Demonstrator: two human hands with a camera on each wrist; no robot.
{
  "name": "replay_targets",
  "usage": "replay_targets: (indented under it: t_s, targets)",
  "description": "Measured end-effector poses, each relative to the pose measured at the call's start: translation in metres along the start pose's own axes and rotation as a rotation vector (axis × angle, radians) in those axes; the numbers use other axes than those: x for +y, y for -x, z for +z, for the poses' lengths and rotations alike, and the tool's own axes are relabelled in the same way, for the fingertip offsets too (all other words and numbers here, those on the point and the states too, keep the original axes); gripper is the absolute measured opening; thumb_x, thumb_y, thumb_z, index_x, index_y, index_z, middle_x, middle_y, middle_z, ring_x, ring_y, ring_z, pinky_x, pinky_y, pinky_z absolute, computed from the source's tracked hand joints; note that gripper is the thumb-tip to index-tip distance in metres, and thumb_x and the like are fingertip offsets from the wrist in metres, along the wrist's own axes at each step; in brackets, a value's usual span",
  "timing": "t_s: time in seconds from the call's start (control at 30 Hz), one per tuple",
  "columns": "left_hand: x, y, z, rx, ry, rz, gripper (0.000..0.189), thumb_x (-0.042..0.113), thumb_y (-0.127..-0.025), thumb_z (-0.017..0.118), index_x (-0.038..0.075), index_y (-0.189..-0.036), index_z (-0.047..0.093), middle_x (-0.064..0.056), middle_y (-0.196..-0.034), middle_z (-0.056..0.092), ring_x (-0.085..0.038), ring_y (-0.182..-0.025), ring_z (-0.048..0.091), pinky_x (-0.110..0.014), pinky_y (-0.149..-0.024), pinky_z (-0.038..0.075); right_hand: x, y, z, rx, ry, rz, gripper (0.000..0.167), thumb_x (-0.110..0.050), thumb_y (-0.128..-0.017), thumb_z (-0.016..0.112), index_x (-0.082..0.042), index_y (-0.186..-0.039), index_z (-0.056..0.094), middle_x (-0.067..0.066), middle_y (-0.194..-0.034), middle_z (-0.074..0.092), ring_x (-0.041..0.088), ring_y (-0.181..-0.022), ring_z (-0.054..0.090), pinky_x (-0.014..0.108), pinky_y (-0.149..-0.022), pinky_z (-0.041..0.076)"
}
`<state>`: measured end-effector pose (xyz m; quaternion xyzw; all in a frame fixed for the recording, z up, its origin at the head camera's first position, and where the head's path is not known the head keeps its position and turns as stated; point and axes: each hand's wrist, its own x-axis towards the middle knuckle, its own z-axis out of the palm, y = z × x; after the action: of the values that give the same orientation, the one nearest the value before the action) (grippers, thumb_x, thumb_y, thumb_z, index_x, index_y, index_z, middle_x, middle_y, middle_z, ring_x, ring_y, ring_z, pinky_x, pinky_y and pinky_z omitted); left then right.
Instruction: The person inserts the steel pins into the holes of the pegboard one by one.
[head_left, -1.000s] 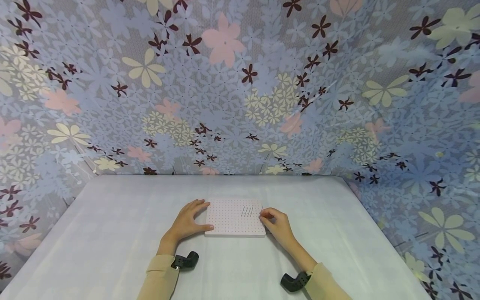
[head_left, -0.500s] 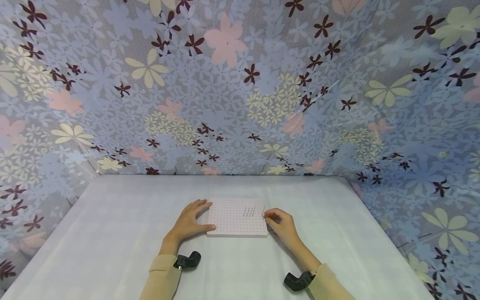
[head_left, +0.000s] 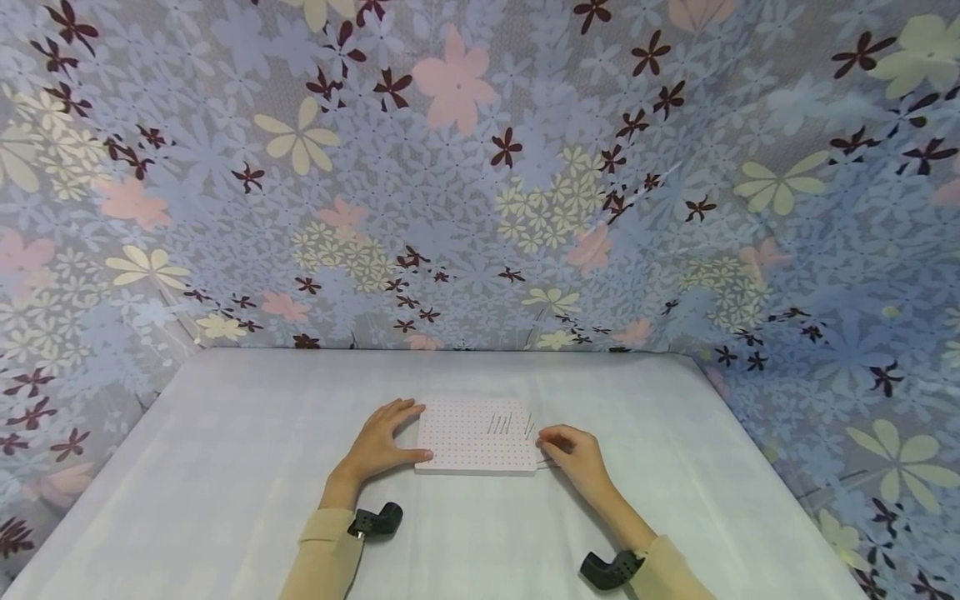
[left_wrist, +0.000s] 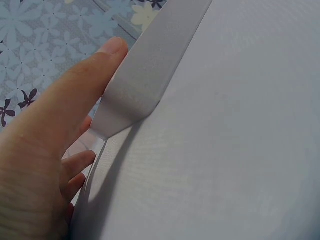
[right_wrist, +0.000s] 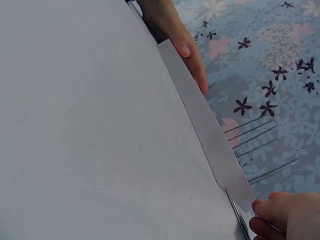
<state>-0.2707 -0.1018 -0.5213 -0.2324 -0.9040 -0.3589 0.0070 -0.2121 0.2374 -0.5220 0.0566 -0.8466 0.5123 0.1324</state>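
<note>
A white pegboard (head_left: 457, 454) with rows of small pinkish holes lies flat on the table. Several thin metal pins (head_left: 502, 424) stand in a row right of its middle, and more pins (head_left: 528, 424) stand near its right edge. My left hand (head_left: 377, 442) rests on the board's left side, thumb and fingers spread along the edge. Just off the right edge is my right hand (head_left: 579, 457), its fingers bent and nothing visible between the fingertips. Below it, loose metal pins (right_wrist: 236, 214) lie beside the board's corner in the right wrist view.
A pale cloth covers the table (head_left: 465, 542). Flower-patterned fabric (head_left: 450, 208) rises behind the table and along both sides. Each wrist wears a black camera mount, the left mount (head_left: 377, 521) and the right mount (head_left: 611, 571).
My right hand has drawn away from the pin at the board's right edge, moving right and slightly toward me. That pin now stands apart from the fingers. My left hand stays on the board.
</note>
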Motion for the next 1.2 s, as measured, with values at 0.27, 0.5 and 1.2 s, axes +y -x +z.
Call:
replay_targets:
  t_s: [0.27,0.5,1.2]
  targets:
    - [0.001,0.001,0.000,-0.004,0.000,-0.011,0.083,0.050,-0.067,0.079,0.017,-0.138,0.051,-0.013,-0.149,0.043,-0.038,-0.143,0.029,-0.059,-0.117,0.021,0.001,0.004,-0.009,-0.023,0.024,0.017,0.017,0.004,-0.081,0.068,-0.001,-0.097,0.070,0.010,-0.090,0.072,0.005,-0.081,0.064,0.014,-0.078,0.053]
    - [0.002,0.000,0.000,0.003,0.000,-0.003,0.083,0.050,-0.067,0.079,0.017,-0.137,0.052,-0.013,-0.148,0.043,-0.038,-0.142,0.029,-0.059,-0.116,0.022,0.009,0.006,-0.013,-0.047,0.049,0.001,0.019,0.004,-0.079,0.070,-0.003,-0.096,0.071,0.010,-0.093,0.072,0.006,-0.085,0.066,0.016,-0.080,0.054]
    - [0.004,0.001,0.000,0.006,-0.004,-0.002,0.083,0.050,-0.067,0.080,0.015,-0.137,0.052,-0.014,-0.148,0.044,-0.038,-0.142,0.030,-0.059,-0.116,0.021,0.019,0.003,-0.025,-0.181,0.047,-0.018,0.016,0.000,-0.079,0.072,-0.001,-0.095,0.071,0.013,-0.087,0.074,0.002,-0.079,0.067,0.016,-0.075,0.054]
